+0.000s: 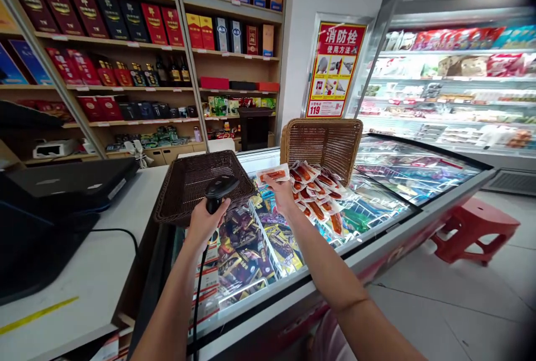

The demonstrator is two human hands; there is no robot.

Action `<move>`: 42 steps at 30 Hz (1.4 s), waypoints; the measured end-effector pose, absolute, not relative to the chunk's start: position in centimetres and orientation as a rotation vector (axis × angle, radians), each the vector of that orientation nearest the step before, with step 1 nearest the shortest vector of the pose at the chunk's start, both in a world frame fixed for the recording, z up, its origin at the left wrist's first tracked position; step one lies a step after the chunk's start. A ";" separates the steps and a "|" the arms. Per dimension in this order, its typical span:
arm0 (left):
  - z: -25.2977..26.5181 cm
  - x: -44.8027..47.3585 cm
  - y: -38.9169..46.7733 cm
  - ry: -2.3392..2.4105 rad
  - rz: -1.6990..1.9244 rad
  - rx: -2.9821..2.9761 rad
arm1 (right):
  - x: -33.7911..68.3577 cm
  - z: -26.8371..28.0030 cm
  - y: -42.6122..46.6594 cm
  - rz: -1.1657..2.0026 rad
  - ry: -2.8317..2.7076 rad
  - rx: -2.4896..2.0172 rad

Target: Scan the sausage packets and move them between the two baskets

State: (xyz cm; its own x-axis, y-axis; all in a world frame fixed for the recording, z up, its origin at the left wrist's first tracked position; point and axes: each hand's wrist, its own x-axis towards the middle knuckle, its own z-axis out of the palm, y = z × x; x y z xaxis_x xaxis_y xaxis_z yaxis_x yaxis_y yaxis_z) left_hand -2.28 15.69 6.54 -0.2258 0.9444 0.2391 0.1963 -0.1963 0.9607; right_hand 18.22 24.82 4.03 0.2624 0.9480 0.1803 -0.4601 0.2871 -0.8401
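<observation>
- Your right hand (282, 192) has thumb and fingers pinching the near edge of one pack (273, 174); the pack lies just beyond your fingertips, its long axis running roughly left to right, the right end a little higher.
- Your left hand (206, 220) has its fingers wrapped round the handle of the scanner (221, 186); the cord (200, 294) hangs below it.
- The relation to watch: the pack is to the right of the scanner's head and slightly farther from you; there is a gap between them; the right hand is the one on the pack.
- Right of that hand, the heap (317, 207) spills from the tan basket (320, 136), tipped with its mouth toward you, onto the freezer (389, 243); the dark basket (170, 204) sits behind and left of the scanner, nearer your left hand.
</observation>
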 end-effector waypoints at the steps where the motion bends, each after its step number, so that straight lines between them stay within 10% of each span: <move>1: 6.5 -2.1 15.6 1.414 1.456 1.400 | 18.3 4.1 24.9 1.109 -0.767 -0.738; 42: 5.1 -0.7 15.8 1.566 1.285 1.617 | 17.9 3.7 24.6 1.101 -0.804 -0.844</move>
